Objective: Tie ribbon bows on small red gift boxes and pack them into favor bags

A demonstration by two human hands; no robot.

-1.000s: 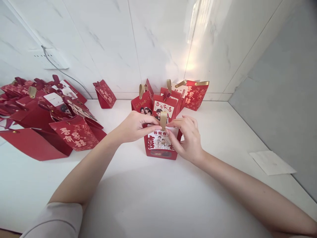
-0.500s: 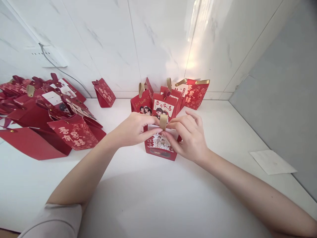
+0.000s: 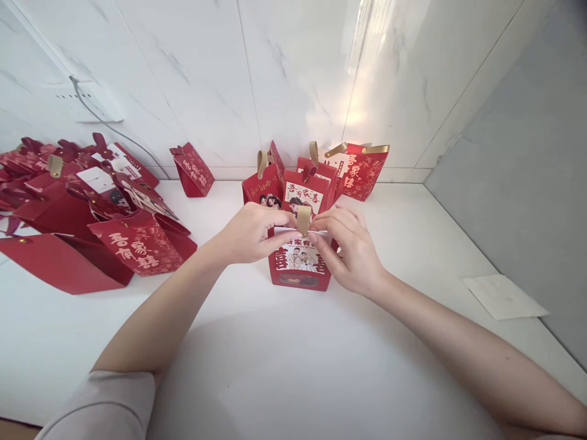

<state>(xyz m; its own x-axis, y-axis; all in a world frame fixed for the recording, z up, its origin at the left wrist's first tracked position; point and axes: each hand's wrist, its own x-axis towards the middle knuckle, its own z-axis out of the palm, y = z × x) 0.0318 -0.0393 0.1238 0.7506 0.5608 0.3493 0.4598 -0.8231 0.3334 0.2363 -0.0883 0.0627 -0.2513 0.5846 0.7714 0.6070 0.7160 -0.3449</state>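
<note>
A red gift box (image 3: 299, 259) with a cartoon couple on its white front panel stands upright on the white table (image 3: 284, 366). From its top edge rises a gold ribbon loop (image 3: 303, 218). My left hand (image 3: 257, 233) pinches the top edge just left of the loop, thumb in front and fingers behind. On the loop's other side, my right hand (image 3: 351, 244) grips the same edge between thumb and fingers. Close behind stands another red gift box (image 3: 306, 188) with a dark red ribbon loop, partly covered by the front one.
Many red gift boxes (image 3: 137, 244) crowd the left side. One small red box (image 3: 193, 171) stands alone by the tiled wall (image 3: 293, 79). A red box with gold trim (image 3: 365, 171) is at the back right. A white paper packet (image 3: 503, 297) lies on the right.
The front box has turned slightly so its printed panel faces me more squarely. My fingers have shifted a little along its top edge, and more of the panel shows.
</note>
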